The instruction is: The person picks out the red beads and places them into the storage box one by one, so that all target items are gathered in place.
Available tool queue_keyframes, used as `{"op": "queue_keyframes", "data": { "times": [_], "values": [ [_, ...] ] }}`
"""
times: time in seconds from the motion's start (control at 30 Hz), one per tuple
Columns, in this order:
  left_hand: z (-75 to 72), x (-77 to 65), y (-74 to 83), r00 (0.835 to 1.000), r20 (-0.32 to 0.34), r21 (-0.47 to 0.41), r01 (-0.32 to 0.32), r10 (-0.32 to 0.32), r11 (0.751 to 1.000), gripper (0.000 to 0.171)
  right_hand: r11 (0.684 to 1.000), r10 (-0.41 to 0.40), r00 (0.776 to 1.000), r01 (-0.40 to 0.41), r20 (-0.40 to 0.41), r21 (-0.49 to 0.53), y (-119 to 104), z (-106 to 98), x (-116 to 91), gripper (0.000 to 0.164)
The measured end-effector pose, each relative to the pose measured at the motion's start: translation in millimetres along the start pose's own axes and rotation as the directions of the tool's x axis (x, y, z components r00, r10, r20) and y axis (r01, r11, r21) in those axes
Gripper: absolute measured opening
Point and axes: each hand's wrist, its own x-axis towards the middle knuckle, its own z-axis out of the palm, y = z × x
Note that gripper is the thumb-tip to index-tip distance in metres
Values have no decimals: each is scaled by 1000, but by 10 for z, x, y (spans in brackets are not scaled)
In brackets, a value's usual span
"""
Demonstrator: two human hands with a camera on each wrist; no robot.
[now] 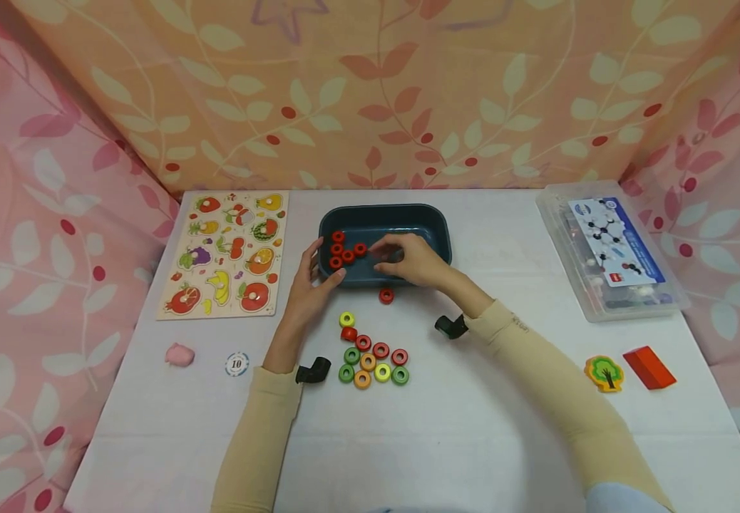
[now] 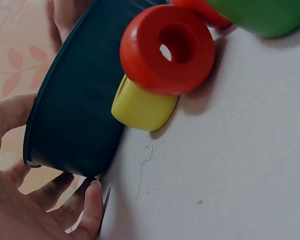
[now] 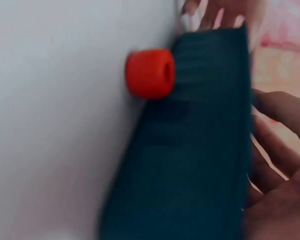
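A dark teal tray [image 1: 437, 221] holds several red ring beads [image 1: 348, 256] at its left end. My left hand [image 1: 309, 292] grips that end, thumb at the near rim and fingers around the outer side; the left wrist view shows its fingertips against the tray wall [image 2: 70, 110]. Over the tray's middle is my right hand [image 1: 415, 260], with a gap between thumb and index finger and nothing visible in it. Its fingertips are just right of the beads. One red bead [image 3: 150, 74] lies outside, close to the near wall.
Several green, orange, yellow and red beads [image 1: 368, 362] lie in front of the tray. To the left are a fruit puzzle board [image 1: 222, 256], a pink figure [image 1: 180, 355] and a round chip [image 1: 237, 364]. A clear plastic box [image 1: 614, 249], tree piece [image 1: 604, 374] and red block [image 1: 649, 368] lie right.
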Motion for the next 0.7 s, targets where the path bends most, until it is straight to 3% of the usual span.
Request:
{"op": "queue_keyframes", "data": {
  "times": [0.23, 0.4, 0.57, 0.7],
  "values": [
    [9, -8, 9, 1000, -7, 14, -19, 19, 1000, 77, 991, -123, 992, 123, 3, 44, -285, 8, -284, 25],
    [1, 0, 1, 1000, -7, 9, -26, 26, 1000, 76, 985, -160, 975, 147, 155, 91, -372, 87, -419, 22],
    [8, 13, 1, 1000, -3, 7, -20, 20, 1000, 76, 993, -89, 922, 52, 376, 108, -260, 224, -494, 34],
    [9, -12, 63, 1000, 8, -5, -3, 3, 1000, 77, 995, -30, 874, -19, 485, 95, -148, 376, -547, 38]
  ]
}}
